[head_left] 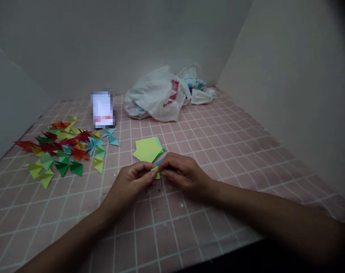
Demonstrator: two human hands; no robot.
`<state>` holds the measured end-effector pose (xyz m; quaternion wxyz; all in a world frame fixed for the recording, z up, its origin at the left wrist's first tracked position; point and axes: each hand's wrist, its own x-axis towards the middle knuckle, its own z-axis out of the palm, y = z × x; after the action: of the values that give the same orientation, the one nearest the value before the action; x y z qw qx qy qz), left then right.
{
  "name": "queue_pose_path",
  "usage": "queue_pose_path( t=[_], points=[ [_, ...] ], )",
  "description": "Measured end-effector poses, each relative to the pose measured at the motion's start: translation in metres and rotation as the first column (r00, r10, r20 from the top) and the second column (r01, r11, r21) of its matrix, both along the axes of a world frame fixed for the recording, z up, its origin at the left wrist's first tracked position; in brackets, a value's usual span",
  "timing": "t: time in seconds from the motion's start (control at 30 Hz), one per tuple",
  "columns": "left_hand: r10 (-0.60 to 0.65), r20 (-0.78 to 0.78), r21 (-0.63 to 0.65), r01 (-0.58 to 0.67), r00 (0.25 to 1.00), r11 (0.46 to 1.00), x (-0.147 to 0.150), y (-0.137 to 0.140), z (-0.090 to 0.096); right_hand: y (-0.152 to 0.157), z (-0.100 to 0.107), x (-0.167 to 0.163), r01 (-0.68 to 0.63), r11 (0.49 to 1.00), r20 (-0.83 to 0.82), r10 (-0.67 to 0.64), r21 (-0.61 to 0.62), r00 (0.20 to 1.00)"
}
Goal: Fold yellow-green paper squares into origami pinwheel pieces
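White plastic forms the bulky bag (152, 91) at the far side of your pink checked cloth (218, 155); you can't make out its contents. Beside it sits a blue-patterned bundle (198, 84). The bag's red print (174, 91) is too creased to read, and the phone (102, 108) has a blurred-out screen. Both your forearms reach in from the near edge. Your left hand (132, 180) and right hand (186, 174) meet, fingertips pinched on a small yellow paper (157, 175) between them, just nearer you than the square sheets (146, 149). Folded paper shapes (46, 161) are spread out left.
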<state>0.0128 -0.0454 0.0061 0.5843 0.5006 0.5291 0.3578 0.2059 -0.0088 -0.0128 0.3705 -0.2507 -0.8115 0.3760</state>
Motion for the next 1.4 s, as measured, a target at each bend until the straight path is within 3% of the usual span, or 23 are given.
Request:
queue_pose_path(
  t=[0.57,0.8,0.87,0.93,1.07,1.17,1.4],
  points=[
    [-0.032,0.024,-0.044,0.033,0.999,0.998,-0.0014,0.0008,0.0010,-0.0039,0.0008,-0.0015,0.081,0.995,0.041,-0.079,-0.052,0.996],
    [-0.034,-0.045,-0.029,0.033,0.998,0.999,0.0006,0.0007,0.0020,-0.0045,-0.0017,-0.0027,0.077,0.995,0.022,-0.075,-0.064,0.997],
    [-0.025,-0.075,-0.030,0.023,0.997,0.999,0.0020,0.0010,0.0023,-0.0049,-0.0025,-0.0031,0.063,0.991,0.001,-0.063,-0.121,0.998],
    [-0.003,-0.072,-0.060,-0.002,0.997,0.998,0.0033,0.0011,0.0027,-0.0045,-0.0030,-0.0035,0.034,0.958,-0.072,-0.057,-0.284,0.996],
    [0.070,0.014,-0.134,-0.068,0.997,0.989,0.0043,0.0002,0.0014,-0.0007,-0.0039,-0.0048,-0.072,0.774,-0.250,-0.115,-0.629,0.961],
    [0.079,0.056,-0.147,-0.070,0.995,0.987,0.0037,-0.0003,-0.0007,0.0014,-0.0044,-0.0056,-0.131,0.707,-0.281,-0.099,-0.695,0.954],
    [0.064,0.039,-0.109,-0.059,0.997,0.992,0.0022,-0.0003,-0.0015,-0.0003,-0.0051,-0.0060,-0.137,0.678,-0.246,-0.067,-0.722,0.967]
  ],
)
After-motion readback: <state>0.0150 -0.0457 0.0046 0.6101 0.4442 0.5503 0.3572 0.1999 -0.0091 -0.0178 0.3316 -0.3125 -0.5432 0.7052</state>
